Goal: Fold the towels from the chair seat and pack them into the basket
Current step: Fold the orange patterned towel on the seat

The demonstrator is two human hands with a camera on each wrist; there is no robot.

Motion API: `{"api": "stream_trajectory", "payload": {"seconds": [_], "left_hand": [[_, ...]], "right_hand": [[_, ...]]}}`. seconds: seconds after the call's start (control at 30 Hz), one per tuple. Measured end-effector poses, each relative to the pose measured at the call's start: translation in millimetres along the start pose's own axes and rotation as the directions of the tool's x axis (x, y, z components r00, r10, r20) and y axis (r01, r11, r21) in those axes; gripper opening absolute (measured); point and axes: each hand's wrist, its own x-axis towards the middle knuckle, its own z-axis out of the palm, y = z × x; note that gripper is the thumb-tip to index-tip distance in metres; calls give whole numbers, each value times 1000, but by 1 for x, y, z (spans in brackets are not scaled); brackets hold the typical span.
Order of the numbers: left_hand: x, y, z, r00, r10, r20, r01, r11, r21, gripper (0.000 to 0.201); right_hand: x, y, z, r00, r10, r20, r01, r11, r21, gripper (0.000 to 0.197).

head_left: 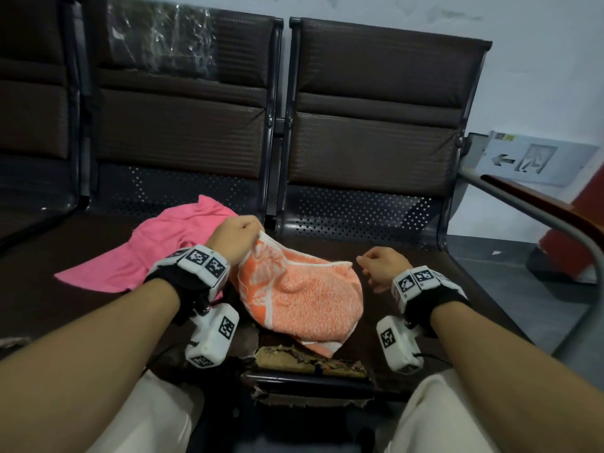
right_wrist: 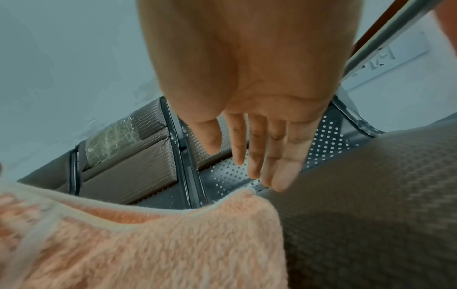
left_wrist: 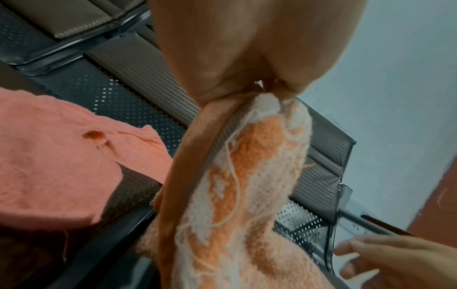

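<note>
An orange-and-white patterned towel (head_left: 304, 295) lies bunched on the dark chair seat (head_left: 434, 282) in front of me. My left hand (head_left: 243, 232) pinches its far left corner and holds that corner up; the left wrist view shows the towel (left_wrist: 237, 185) hanging from the fingers (left_wrist: 222, 91). My right hand (head_left: 376, 261) hovers just right of the towel's far right corner, fingers loosely extended, holding nothing; in the right wrist view the fingertips (right_wrist: 277, 176) are above the towel (right_wrist: 148, 244) edge. A pink towel (head_left: 157, 253) lies crumpled to the left. No basket is in view.
Two dark padded chair backs (head_left: 376, 103) stand behind the seat, with perforated metal below. A grey metal armrest (head_left: 539, 217) curves along the right. The seat's front edge (head_left: 310, 358) is torn, with padding showing. My knees in pale trousers (head_left: 157, 413) are below.
</note>
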Motion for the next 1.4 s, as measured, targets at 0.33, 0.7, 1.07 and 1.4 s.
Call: {"api": "stream_trajectory", "payload": {"seconds": [0.33, 0.7, 1.07, 1.4], "left_hand": [[-3, 8, -2, 969, 6, 249, 40, 983, -179, 36], [11, -1, -27, 964, -211, -160, 246, 937, 249, 27], [-4, 4, -23, 931, -171, -322, 224, 965, 137, 26], [-18, 6, -33, 939, -143, -312, 204, 964, 172, 23]], "right_hand": [[30, -9, 29, 968, -151, 202, 222, 887, -404, 38], [16, 12, -8, 972, -112, 205, 178, 923, -341, 26], [-27, 32, -56, 919, -356, -170, 305, 914, -266, 12], [-50, 42, -63, 926, -372, -62, 367, 927, -75, 15]]}}
